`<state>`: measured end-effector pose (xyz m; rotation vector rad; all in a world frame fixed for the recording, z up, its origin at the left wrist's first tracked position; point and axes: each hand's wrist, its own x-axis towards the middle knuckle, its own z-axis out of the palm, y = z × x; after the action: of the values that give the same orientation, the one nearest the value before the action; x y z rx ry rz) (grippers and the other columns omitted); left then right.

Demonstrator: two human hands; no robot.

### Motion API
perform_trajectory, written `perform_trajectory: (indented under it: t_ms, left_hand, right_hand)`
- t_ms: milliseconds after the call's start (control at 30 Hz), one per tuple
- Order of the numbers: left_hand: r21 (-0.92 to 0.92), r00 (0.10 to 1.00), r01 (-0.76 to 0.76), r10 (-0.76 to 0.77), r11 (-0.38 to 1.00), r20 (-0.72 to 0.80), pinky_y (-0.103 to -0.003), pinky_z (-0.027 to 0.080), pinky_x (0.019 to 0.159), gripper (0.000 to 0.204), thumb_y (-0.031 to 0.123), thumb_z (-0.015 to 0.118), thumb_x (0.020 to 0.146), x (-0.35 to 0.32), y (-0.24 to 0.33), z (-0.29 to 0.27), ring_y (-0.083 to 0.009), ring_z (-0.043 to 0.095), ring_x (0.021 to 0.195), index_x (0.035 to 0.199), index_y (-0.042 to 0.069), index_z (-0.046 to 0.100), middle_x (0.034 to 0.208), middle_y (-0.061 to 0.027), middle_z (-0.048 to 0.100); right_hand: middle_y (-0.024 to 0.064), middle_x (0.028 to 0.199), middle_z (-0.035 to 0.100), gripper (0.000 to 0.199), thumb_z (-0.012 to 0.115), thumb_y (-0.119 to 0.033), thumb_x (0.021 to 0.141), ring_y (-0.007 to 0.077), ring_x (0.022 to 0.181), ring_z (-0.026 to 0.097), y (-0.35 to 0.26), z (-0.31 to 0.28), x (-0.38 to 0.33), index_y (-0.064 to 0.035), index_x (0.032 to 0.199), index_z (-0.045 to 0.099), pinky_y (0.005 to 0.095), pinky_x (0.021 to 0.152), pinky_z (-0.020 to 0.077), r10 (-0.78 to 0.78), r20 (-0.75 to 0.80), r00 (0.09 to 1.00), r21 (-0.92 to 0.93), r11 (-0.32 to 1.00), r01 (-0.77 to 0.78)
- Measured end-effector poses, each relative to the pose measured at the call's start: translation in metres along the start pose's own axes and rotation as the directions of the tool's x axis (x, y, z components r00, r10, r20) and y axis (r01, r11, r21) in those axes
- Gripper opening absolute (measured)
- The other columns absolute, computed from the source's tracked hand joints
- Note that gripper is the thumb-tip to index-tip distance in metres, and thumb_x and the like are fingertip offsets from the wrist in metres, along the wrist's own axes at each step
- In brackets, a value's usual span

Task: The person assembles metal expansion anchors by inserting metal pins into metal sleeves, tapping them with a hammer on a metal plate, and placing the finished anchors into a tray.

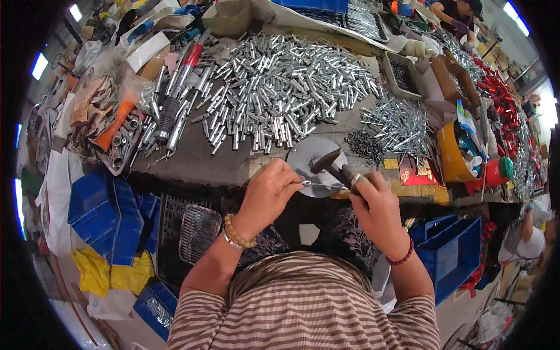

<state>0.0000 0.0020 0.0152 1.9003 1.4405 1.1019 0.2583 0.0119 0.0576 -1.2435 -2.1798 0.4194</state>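
Over the bench's front edge, my left hand [269,191] pinches the end of a thin metal rod [328,186] between thumb and fingers. The rod runs across toward my right hand [376,211], which is closed round the handle of a small dark hammer [326,161]. Whether the right fingers also touch the rod, I cannot tell. The hammer's head is above a round grey metal plate [300,156]. Beyond the plate spreads a big heap of short silver metal tubes [280,87]. To its right lie a pile of thin metal pins [398,125] and small black pieces [366,146].
An orange-handled tool [114,125] and a red-and-black screwdriver [184,70] lie at the left. A yellow container [454,153] stands at the right edge. Blue bins [108,216] are below the bench on both sides. Another person [458,17] is at the far right.
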Motion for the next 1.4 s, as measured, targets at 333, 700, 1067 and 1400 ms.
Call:
perform_trajectory:
  t_ms: [333,700,1067,1400]
  left_hand:
    - [-0.010,1.000,-0.002,0.002,1.000,-0.003,-0.042,0.050,0.073,0.012,0.005,0.079,0.085,-0.001,-0.004,0.002,-0.0308,0.063,0.082,0.093,0.002,0.071,0.091,-0.0097,0.061]
    - [0.059,0.999,-0.024,0.021,0.998,0.047,-0.035,0.051,0.075,0.012,0.006,0.078,0.087,0.002,-0.004,-0.004,-0.0238,0.063,0.084,0.097,0.002,0.076,0.094,-0.0087,0.061]
    - [0.048,0.994,-0.033,0.038,0.998,-0.104,-0.032,0.051,0.076,0.028,0.004,0.078,0.087,-0.009,-0.003,0.008,-0.0206,0.063,0.086,0.115,0.005,0.076,0.098,-0.0065,0.064]
    - [-0.664,0.843,0.427,-0.536,0.614,0.046,-0.023,0.053,0.065,0.058,0.010,0.059,0.107,-0.046,0.009,0.035,-0.0078,0.064,0.079,0.161,0.006,0.038,0.100,-0.0070,0.074]
  right_hand:
    - [0.0169,0.104,0.066,0.018,0.074,0.002,0.085,0.0354,0.072,0.069,-0.012,0.008,-0.016,-0.0035,0.103,0.072,0.0406,0.063,0.0564,-0.097,-0.010,0.995,-0.083,0.992,0.096]
    - [0.0135,0.098,0.062,0.030,0.078,-0.006,0.084,0.0371,0.086,0.065,0.020,0.017,0.020,-0.0068,0.113,0.069,0.0469,0.071,0.0520,-0.056,0.028,0.998,-0.017,0.998,0.057]
    - [0.0151,0.083,0.067,0.023,0.079,-0.013,0.084,0.0398,0.080,0.067,-0.017,0.026,-0.013,-0.0028,0.095,0.060,0.0471,0.067,0.0521,0.056,0.183,0.982,-0.039,0.998,-0.050]
    - [0.0122,0.076,0.066,0.022,0.075,-0.011,0.093,0.0133,0.068,0.056,-0.032,0.048,-0.025,0.0027,0.103,0.061,0.0331,0.063,0.0490,0.297,0.480,0.825,0.454,0.721,-0.524]
